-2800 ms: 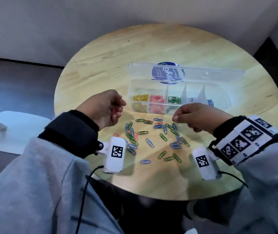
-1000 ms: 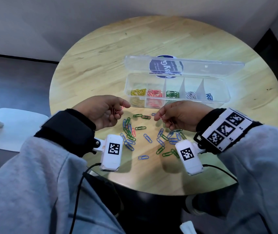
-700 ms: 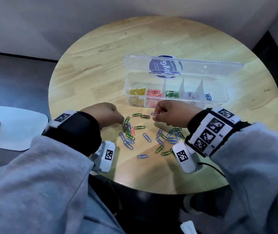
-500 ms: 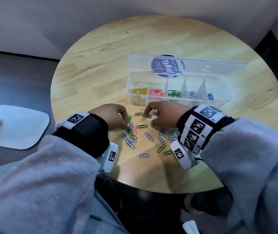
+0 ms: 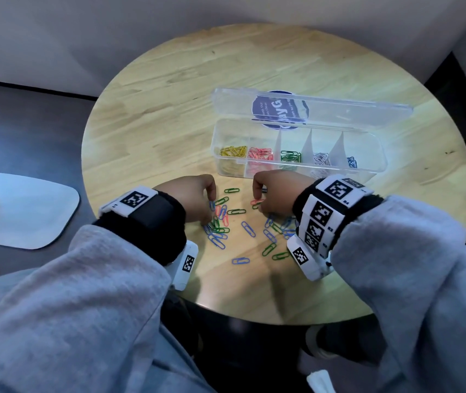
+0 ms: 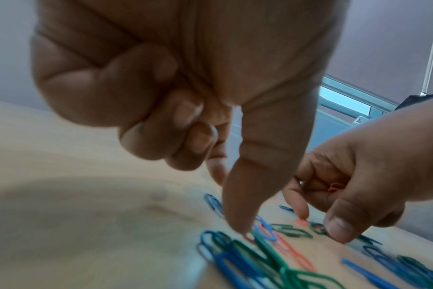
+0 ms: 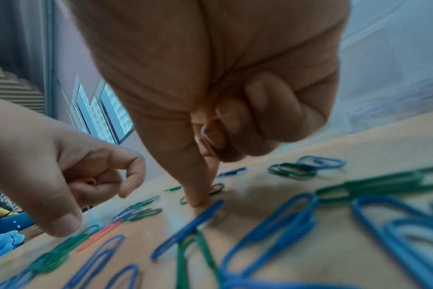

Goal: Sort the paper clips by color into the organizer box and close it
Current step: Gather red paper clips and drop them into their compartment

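The clear organizer box [image 5: 373,168] stands open on the round table, lid tipped back, with yellow, red [image 5: 260,154], green, silver and blue clips in separate compartments. Loose blue, green and red paper clips [image 5: 220,222] lie between my hands. My left hand [image 5: 210,205] is palm down over the left heap; its thumb tip [image 6: 242,230] touches a red clip, and a red clip shows inside its curled fingers [image 7: 89,181]. My right hand [image 5: 257,199] reaches its thumb [image 7: 198,201] down at a red clip [image 5: 257,202] and keeps red clips [image 6: 334,187] in its curled fingers.
The wooden table [image 5: 169,109] drops off just behind my wrists. A white flat stand base [image 5: 25,211] lies on the dark floor to the left. A grey wall runs behind the table.
Both hands have turned palm down and dropped from above the table onto the loose clips. The right hand has slid left toward a red clip.
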The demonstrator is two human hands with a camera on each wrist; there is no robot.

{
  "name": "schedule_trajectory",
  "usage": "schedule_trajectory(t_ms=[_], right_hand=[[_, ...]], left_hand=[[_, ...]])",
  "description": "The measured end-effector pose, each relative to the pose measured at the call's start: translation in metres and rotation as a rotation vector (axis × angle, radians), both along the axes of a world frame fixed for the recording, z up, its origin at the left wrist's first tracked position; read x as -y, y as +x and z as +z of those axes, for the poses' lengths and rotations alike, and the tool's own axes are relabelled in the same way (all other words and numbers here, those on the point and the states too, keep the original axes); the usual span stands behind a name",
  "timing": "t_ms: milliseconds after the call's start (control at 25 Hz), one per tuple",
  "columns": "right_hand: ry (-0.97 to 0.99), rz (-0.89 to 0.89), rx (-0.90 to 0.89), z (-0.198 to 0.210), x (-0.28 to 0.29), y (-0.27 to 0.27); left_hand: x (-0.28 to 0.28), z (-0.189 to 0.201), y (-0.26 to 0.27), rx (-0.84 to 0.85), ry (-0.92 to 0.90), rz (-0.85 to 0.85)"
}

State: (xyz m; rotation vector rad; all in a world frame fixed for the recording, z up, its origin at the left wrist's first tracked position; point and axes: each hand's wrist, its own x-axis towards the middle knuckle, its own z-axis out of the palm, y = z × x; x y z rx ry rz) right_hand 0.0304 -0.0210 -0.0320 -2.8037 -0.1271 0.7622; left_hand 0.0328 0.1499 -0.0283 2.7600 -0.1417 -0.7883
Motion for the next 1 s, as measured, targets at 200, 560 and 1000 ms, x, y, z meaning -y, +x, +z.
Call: schedule_trajectory(t_ms=[200, 560, 1000], right_hand=[[-0.087, 0.041, -0.035, -0.001, 0.002, 0.002], [0.004, 0.003, -0.076, 0.006, 0.02, -0.009], [-0.069, 0.061, -0.037, 0.005, 0.01, -0.01]], left_hand=[[0.003, -0.003, 0.0, 0.01, 0.012, 0.021], [0.015, -0.006, -0.002, -0.05, -0.035, -0.033], [0.006, 0.002, 0.001, -0.155, -0.135, 0.056]])
